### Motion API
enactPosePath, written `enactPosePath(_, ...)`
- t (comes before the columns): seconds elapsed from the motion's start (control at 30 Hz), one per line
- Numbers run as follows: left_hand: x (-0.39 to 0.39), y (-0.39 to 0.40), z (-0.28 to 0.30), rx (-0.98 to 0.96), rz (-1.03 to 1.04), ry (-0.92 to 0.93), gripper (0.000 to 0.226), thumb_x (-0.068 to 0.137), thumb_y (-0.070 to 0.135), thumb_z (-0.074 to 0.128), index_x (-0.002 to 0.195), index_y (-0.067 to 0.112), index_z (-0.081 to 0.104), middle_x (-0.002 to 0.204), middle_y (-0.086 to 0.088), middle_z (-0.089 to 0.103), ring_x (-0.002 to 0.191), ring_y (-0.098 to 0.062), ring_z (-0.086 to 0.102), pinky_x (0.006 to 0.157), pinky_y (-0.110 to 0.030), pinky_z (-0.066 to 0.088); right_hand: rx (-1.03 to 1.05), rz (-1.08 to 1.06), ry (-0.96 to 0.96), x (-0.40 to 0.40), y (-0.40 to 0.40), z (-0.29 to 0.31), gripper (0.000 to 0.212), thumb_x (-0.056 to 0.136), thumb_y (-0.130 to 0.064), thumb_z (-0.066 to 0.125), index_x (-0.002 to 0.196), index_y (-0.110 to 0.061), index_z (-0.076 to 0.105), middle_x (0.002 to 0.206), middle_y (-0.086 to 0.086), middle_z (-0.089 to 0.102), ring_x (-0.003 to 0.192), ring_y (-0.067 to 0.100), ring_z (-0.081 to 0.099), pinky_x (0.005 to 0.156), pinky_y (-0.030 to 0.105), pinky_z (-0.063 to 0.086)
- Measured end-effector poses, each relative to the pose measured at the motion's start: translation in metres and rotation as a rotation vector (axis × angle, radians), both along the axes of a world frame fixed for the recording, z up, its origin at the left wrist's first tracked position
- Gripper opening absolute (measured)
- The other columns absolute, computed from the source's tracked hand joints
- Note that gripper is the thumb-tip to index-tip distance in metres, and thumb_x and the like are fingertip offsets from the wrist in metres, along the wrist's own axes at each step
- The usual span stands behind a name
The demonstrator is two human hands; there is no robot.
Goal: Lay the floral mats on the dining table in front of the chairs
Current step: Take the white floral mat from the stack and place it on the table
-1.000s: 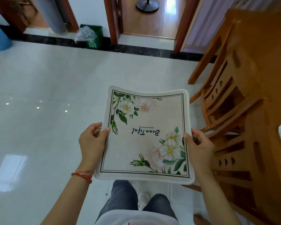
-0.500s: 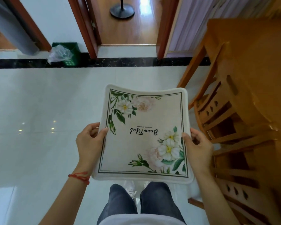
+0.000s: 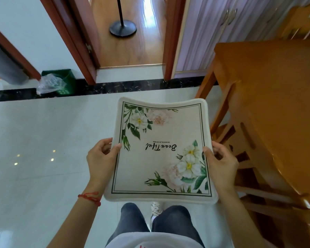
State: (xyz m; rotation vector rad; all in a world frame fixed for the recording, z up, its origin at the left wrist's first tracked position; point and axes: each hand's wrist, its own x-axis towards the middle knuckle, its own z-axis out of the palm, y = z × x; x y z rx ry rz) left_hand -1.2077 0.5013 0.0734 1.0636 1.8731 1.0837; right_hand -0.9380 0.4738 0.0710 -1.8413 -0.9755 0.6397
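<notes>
Mat (image 3: 161, 149) held between both hands, seemingly pinched.

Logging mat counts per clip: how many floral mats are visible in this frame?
1. The floral mat is held above the floor, left hand on its left edge, right hand on its right, beside the dining table. Others may lie out of view.

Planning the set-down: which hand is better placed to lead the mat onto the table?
Right, probably. The right hand grips the floral mat edge nearest the dining table; the left hand holds the far edge.
</notes>
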Motion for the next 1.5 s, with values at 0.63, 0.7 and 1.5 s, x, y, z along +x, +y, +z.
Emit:
enactPosePath(0.63, 0.074, 0.193, 0.024, 0.054, -0.47, 0.015, 0.019, 0.081, 0.015, 0.068, 0.099, 0.009, 0.064, 0.086, -0.002, 0.068, 0.073, -0.012, 0.067, 0.06, -0.022, 0.056, 0.053, -0.421, -0.009, 0.039, 0.075, 0.019, 0.016, 0.082, -0.011, 0.067, 0.092, -0.023, 0.066, 0.076, -0.018, 0.064, 0.069, 0.002, 0.064, 0.068, 0.025, 0.055)
enactPosePath(0.7, 0.084, 0.21, 0.028, 0.082, -0.544, 0.046, 0.017, 0.081, 0.014, 0.068, 0.097, 0.009, 0.064, 0.09, -0.004, 0.068, 0.074, -0.014, 0.066, 0.062, -0.024, 0.054, 0.056, -0.49, 0.005, 0.041, 0.077, 0.019, 0.014, 0.082, -0.013, 0.067, 0.092, -0.022, 0.066, 0.078, -0.013, 0.066, 0.074, 0.01, 0.066, 0.071, 0.034, 0.056)
enactPosePath(1.5, 0.259, 0.242, 0.043, 0.086, -1.081, -0.066, 0.015, 0.077, 0.013, 0.07, 0.09, 0.018, 0.066, 0.074, 0.012, 0.064, 0.058, 0.011, 0.058, 0.06, -0.011, 0.044, 0.107, -1.082, -0.036, 0.082, -0.002, 0.037, 0.022, 0.082, -0.015, 0.067, 0.104, -0.014, 0.068, 0.084, -0.011, 0.067, 0.079, 0.014, 0.066, 0.07, 0.027, 0.055)
